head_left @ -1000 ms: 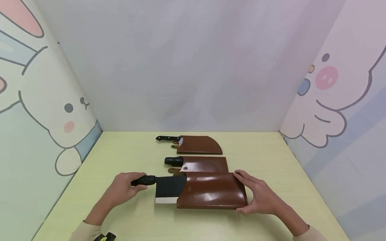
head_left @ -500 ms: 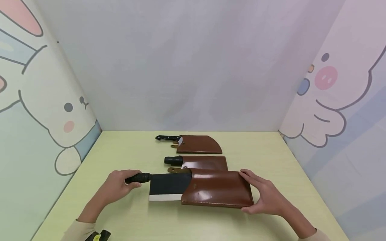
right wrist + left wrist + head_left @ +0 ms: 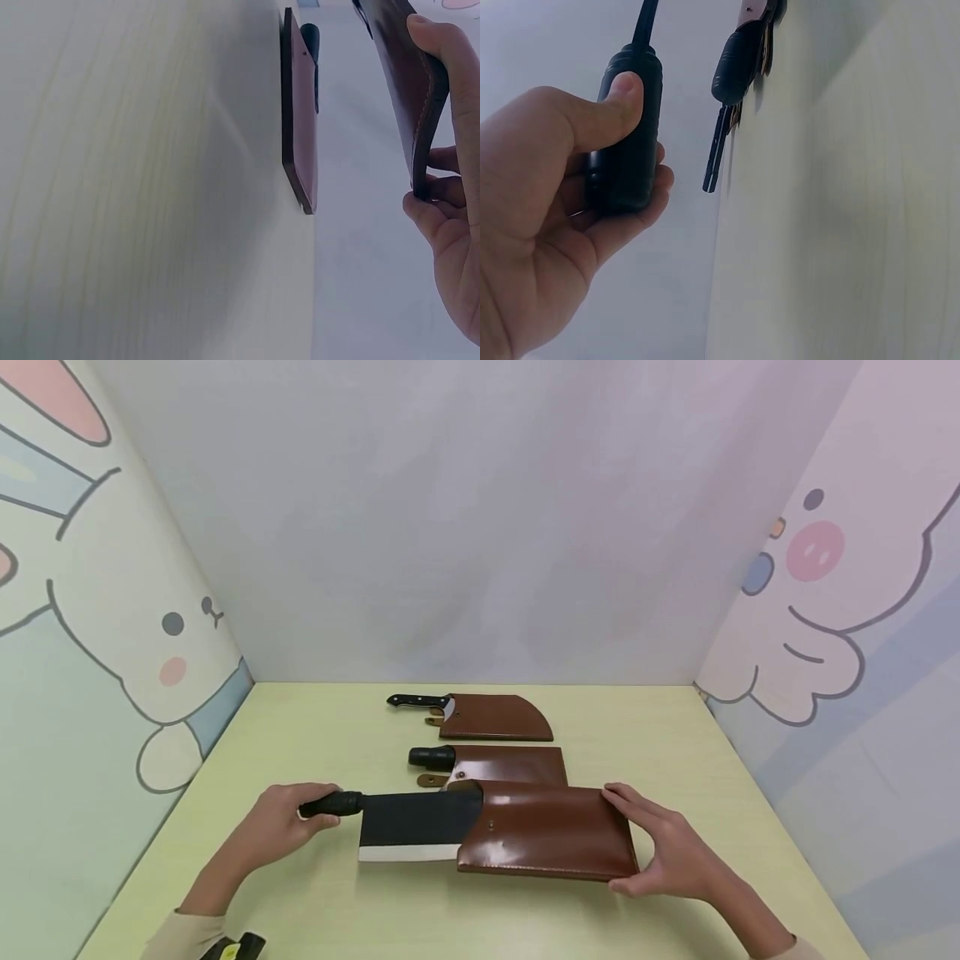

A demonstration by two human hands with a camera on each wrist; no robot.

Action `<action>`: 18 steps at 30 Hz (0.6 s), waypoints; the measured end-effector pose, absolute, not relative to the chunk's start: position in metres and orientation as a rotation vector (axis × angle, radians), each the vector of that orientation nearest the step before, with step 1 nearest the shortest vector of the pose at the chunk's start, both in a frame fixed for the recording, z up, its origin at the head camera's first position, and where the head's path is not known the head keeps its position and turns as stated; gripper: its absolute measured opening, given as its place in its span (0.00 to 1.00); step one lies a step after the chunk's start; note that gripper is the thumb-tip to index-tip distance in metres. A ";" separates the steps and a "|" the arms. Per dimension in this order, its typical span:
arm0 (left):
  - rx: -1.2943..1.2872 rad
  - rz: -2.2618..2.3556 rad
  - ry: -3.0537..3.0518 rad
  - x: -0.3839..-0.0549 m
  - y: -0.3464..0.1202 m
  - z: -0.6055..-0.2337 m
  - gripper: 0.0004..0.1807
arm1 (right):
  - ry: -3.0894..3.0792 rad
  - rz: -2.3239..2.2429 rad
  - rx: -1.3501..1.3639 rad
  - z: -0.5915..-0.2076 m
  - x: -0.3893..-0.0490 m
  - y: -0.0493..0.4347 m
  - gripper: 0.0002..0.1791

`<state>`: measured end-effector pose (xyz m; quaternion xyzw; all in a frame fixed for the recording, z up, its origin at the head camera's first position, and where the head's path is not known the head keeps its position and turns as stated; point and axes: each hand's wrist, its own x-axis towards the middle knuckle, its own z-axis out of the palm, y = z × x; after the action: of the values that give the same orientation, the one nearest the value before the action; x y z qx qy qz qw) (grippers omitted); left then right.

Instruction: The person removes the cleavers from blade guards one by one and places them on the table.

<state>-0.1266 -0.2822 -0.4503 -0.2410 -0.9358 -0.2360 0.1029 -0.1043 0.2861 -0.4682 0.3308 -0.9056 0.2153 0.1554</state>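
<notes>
In the head view a cleaver [image 3: 420,820] with a dark blade and pale edge sits partly inside a glossy brown leather sheath [image 3: 551,831]. My left hand [image 3: 281,822] grips its black handle [image 3: 626,169], the thumb lying along it in the left wrist view. At the sheath's closed right end, my right hand [image 3: 667,843] pinches the edges between thumb and fingers, also seen in the right wrist view. Cleaver and sheath are held above the table, level, the blade's front part hidden in the leather.
Behind them lies a second sheathed knife [image 3: 510,764] with a black handle, partly covered by the held sheath. Farther back rests a third sheathed knife [image 3: 495,717] with a riveted handle. The pale table [image 3: 300,735] meets a grey back wall [image 3: 480,527] and cartoon-printed side walls.
My left hand has moved left with the cleaver, while my right hand has shifted right with the sheath. More of the blade shows outside the leather than before.
</notes>
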 end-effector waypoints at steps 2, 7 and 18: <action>-0.725 -0.691 -2.758 -0.126 -0.284 -0.450 0.18 | -2.597 0.617 0.949 -0.468 -0.103 0.288 0.62; -0.730 -0.698 -2.757 -0.125 -0.291 -0.451 0.18 | -2.603 0.609 0.943 -0.466 -0.100 0.292 0.62; -0.778 -0.771 -2.709 -0.121 -0.312 -0.457 0.18 | -2.635 0.624 0.918 -0.467 -0.091 0.305 0.63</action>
<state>-0.1211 -0.3122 -0.4569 -0.2647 -0.9215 -0.2622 0.1094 -0.0913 0.3049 -0.4667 0.3179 -0.9124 0.2160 0.1405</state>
